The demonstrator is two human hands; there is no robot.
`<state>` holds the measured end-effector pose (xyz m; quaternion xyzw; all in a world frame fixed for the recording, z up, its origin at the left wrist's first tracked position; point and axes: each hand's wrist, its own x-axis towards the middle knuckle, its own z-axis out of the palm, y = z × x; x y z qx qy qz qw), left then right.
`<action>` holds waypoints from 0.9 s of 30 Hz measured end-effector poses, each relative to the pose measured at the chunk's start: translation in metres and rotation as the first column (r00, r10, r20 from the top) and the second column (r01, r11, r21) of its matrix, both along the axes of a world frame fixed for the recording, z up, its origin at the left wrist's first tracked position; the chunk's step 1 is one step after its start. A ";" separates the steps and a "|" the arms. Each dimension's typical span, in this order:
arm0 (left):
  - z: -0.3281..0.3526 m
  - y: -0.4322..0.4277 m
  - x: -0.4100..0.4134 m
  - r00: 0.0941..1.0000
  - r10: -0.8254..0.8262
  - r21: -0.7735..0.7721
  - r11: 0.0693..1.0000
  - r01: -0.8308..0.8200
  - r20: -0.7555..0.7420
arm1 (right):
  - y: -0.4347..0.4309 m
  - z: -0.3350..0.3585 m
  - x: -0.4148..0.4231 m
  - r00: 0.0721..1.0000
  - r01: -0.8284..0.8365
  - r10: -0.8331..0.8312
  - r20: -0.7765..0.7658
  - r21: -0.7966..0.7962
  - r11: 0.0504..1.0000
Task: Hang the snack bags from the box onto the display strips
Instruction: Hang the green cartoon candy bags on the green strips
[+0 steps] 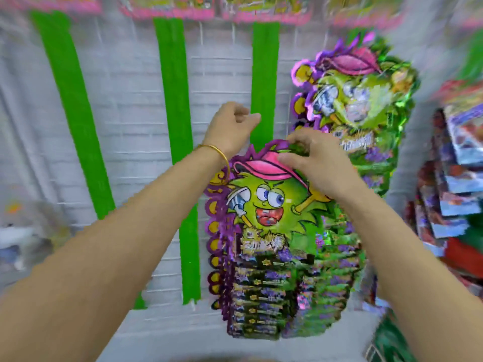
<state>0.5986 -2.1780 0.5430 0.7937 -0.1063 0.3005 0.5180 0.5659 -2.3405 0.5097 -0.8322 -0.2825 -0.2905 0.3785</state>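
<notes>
Behind the right hand [317, 163], snack bags' [266, 218] top hides.

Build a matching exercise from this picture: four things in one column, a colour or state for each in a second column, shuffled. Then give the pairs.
Things
1. display strip
2. bangle
3. snack bag bundle
4. wire grid

Colour or state
A. white
B. pinched at its top by the right hand
C. green
D. gold

Pairs: 1-C, 2-D, 3-B, 4-A
</notes>
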 end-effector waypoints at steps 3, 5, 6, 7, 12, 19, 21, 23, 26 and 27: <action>0.012 -0.002 0.007 1.000 -0.009 -0.022 1.000 0.008 -0.014 | 0.005 0.019 0.010 0.990 0.091 -0.085 0.114 -0.051 0.995; 0.018 -0.003 0.005 0.999 -0.007 0.042 0.999 0.008 -0.034 | 0.009 0.026 0.017 0.980 0.136 -0.128 0.154 -0.046 0.990; 0.020 -0.003 0.003 0.999 -0.009 0.097 0.995 0.013 -0.040 | 0.012 0.029 0.021 0.974 0.158 -0.149 0.173 -0.043 0.986; 0.022 -0.004 0.002 0.999 -0.007 0.148 0.989 0.012 -0.038 | 0.013 0.030 0.025 0.967 0.179 -0.168 0.193 -0.044 0.983; 0.027 -0.006 -0.002 0.997 0.048 0.228 0.973 -0.032 -0.068 | 0.021 0.034 0.032 0.938 0.238 -0.214 0.274 -0.059 0.969; 0.030 -0.007 -0.001 0.980 0.057 0.079 0.996 -0.043 -0.192 | 0.025 0.032 0.035 0.941 0.248 -0.206 0.268 -0.133 0.960; 0.030 -0.007 -0.002 0.979 0.066 0.059 0.997 -0.055 -0.193 | 0.025 0.029 0.035 0.950 0.235 -0.199 0.240 -0.134 0.963; 0.029 -0.007 -0.002 0.979 0.071 0.059 0.996 -0.061 -0.190 | 0.026 0.027 0.035 0.956 0.229 -0.197 0.216 -0.134 0.964; 0.023 -0.003 -0.001 0.978 0.005 0.008 1.000 -0.003 -0.207 | 0.027 0.018 0.035 0.968 0.216 -0.188 0.167 -0.167 0.962; 0.019 0.000 0.001 0.979 -0.029 0.010 0.999 0.032 -0.203 | 0.027 0.014 0.035 0.970 0.215 -0.188 0.157 -0.180 0.960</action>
